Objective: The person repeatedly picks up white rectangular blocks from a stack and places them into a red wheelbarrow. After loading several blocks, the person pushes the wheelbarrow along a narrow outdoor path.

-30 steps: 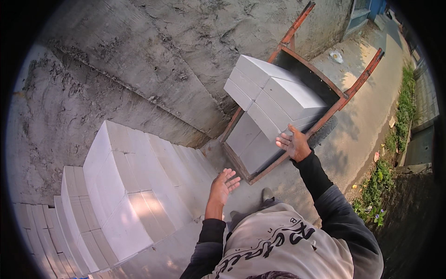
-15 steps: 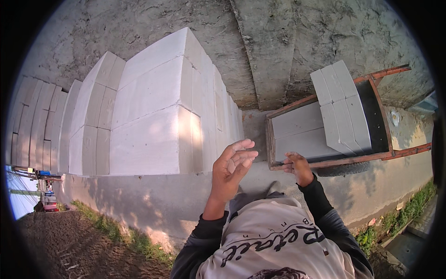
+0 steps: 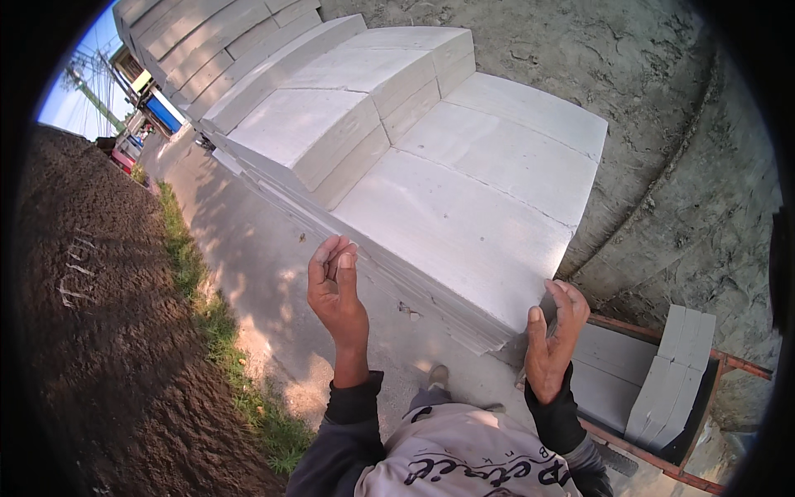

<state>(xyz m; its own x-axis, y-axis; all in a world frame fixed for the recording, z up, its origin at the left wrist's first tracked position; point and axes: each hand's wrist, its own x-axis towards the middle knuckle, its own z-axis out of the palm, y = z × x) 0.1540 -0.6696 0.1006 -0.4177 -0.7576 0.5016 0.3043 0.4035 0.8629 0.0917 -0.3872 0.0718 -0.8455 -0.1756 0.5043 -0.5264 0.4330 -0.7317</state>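
Note:
A large stack of pale grey-white concrete blocks (image 3: 447, 224) stands in front of me, its top layer laid flat in rows. My left hand (image 3: 338, 290) is raised beside the left end of the nearest top block, fingers lightly bent and holding nothing. At that block's right end is my right hand (image 3: 553, 338), thumb and fingers apart around the corner. Whether its fingertips touch the block I cannot tell. Neither hand has lifted anything.
To the right, a cart (image 3: 702, 443) with a reddish frame carries similar blocks, some upright (image 3: 672, 373). Higher block rows (image 3: 224, 50) rise at the far left. A rough grey wall (image 3: 662, 91) runs behind. Grass (image 3: 219, 331) borders the concrete path (image 3: 248, 257) on the left.
My view has turned left toward the block stack. Both hands have spread apart, the right one now at the near block's corner, and the cart has shifted to the lower right.

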